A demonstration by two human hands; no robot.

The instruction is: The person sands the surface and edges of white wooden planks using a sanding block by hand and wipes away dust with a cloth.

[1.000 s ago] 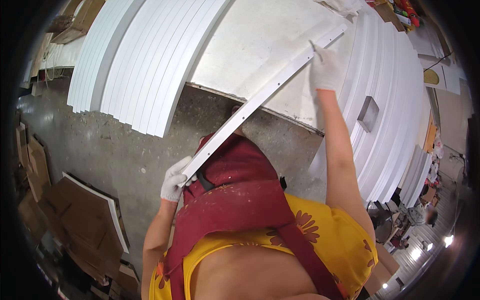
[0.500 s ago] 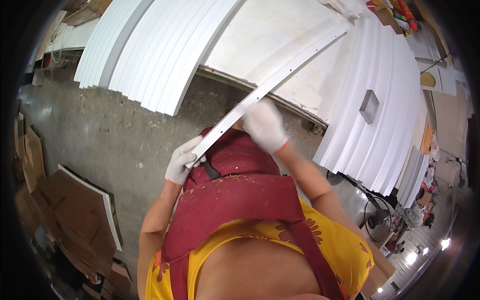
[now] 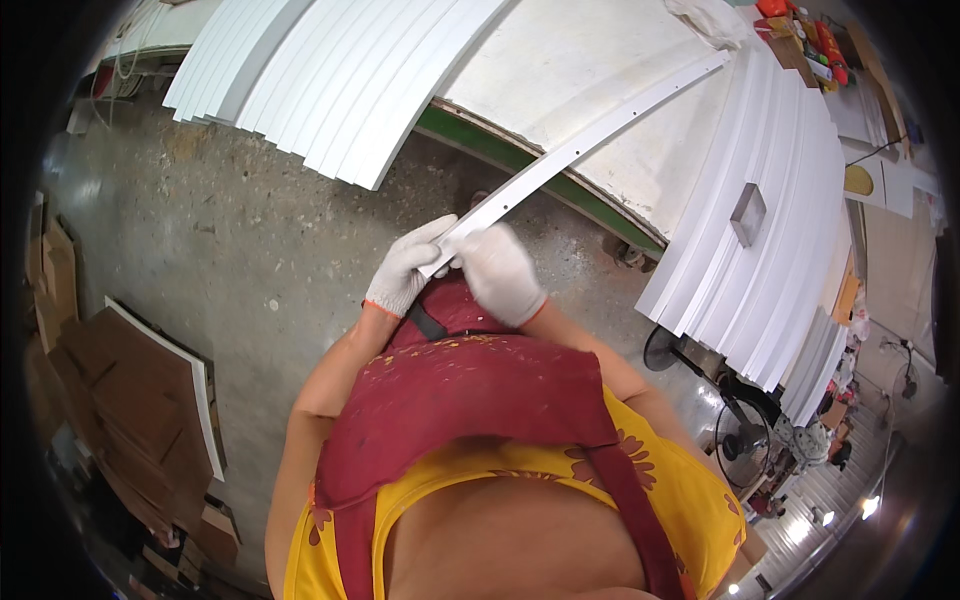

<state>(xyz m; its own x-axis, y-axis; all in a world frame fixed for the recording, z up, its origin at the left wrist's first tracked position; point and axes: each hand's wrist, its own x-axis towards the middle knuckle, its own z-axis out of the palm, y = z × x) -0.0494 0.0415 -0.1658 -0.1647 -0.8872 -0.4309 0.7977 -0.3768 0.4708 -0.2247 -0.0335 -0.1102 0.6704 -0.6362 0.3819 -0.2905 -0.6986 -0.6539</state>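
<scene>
A long white strip (image 3: 545, 172) with several small dark holes slants from my hands up over the table, its far end near the right-hand stack. My left hand (image 3: 403, 268), in a white knit glove, pinches the near end between thumb and fingers. Close beside it, my gloved right hand (image 3: 500, 277) is curled against the strip's right edge. Motion blurs that hand, and whatever its fingers may hold is hidden.
White strips (image 3: 335, 85) lie side by side at the table's left. More strips (image 3: 745, 285) line the right, with a grey block (image 3: 747, 214) on top. A fan (image 3: 742, 438) stands below them. Brown sheets (image 3: 140, 400) lie at lower left. The table edge (image 3: 600, 205) is green.
My right hand has slid down along the strip toward its near end. My left hand and the strip's near end have moved up and to the right.
</scene>
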